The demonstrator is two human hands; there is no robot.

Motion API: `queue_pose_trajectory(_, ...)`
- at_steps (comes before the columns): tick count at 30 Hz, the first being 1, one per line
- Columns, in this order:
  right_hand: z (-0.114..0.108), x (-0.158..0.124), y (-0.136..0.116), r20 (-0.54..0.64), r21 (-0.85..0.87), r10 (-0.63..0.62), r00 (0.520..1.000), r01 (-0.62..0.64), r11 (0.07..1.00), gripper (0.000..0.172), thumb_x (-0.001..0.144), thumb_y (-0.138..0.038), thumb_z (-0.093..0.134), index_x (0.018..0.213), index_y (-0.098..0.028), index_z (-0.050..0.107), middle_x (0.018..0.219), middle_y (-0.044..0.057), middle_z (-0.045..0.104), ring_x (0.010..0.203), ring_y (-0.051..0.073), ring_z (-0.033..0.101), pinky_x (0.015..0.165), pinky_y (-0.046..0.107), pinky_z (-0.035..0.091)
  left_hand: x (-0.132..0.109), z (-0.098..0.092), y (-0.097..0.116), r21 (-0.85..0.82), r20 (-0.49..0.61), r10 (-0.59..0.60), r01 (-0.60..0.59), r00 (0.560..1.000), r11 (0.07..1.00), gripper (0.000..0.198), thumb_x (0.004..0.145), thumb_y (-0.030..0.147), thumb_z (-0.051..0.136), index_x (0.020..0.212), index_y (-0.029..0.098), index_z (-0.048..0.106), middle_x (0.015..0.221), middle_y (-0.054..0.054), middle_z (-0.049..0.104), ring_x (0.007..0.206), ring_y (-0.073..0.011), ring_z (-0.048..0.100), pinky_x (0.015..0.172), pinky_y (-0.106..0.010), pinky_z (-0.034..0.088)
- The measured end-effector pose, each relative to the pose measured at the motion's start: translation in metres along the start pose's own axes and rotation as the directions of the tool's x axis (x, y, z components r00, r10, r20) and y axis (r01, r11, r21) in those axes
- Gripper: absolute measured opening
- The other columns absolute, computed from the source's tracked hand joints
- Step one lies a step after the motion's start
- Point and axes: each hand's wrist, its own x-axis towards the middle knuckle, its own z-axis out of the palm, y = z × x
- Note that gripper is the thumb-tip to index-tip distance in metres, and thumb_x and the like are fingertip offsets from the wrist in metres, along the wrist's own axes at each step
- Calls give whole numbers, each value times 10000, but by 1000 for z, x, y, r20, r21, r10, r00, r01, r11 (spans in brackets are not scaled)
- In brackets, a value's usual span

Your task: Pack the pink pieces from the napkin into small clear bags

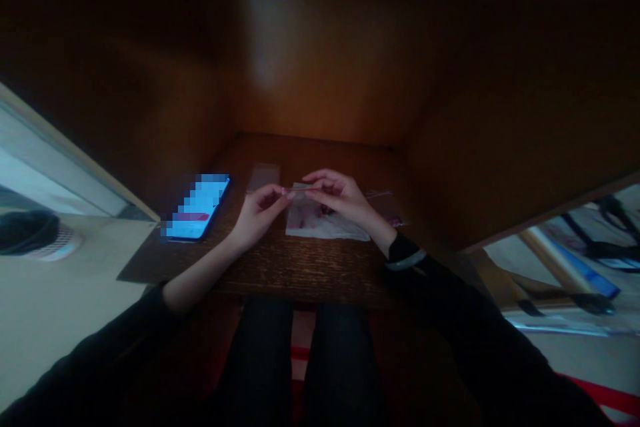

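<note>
Both hands meet above the brown wooden desk top. A thin reddish strand runs between their fingertips; whether it is a thread or a slim stick I cannot tell. My left hand pinches its left end with thumb and forefinger. At the other end, my right hand is closed in a pinch, its fingers bent. Below them lies a whitish, crinkled sheet with small dark bits near the right hand. Beside the right wrist is a clear packet with something small and reddish at its lower edge.
A phone with a lit screen lies left of my left hand. Behind that hand is a flat clear sleeve. Dark wooden panels close in the back and both sides. A white basket stands on the floor at left.
</note>
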Motion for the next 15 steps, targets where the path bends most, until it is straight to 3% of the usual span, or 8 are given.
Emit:
queue_pose_trajectory(6, -3, 3, 7, 29, 24, 169, 985, -169, 985, 221, 783, -360, 700, 884, -167, 666, 736, -2, 641, 523, 70, 500, 471, 207, 380, 0, -1, 5, -42, -17, -55, 54, 998, 998, 150, 828, 286, 619, 735, 173, 648, 724, -1, 665, 704, -127, 601, 691, -249, 476)
queue_pose_trajectory(15, -2, 1, 2, 49, 8, 106, 993, -106, 994, 192, 811, -362, 670, 778, -175, 643, 634, -45, 556, 502, 59, 447, 479, 204, 339, 0, -2, 0, -45, 0, -74, 74, 997, 996, 198, 829, 342, 623, 732, 171, 653, 733, -8, 672, 717, -139, 605, 698, -263, 464)
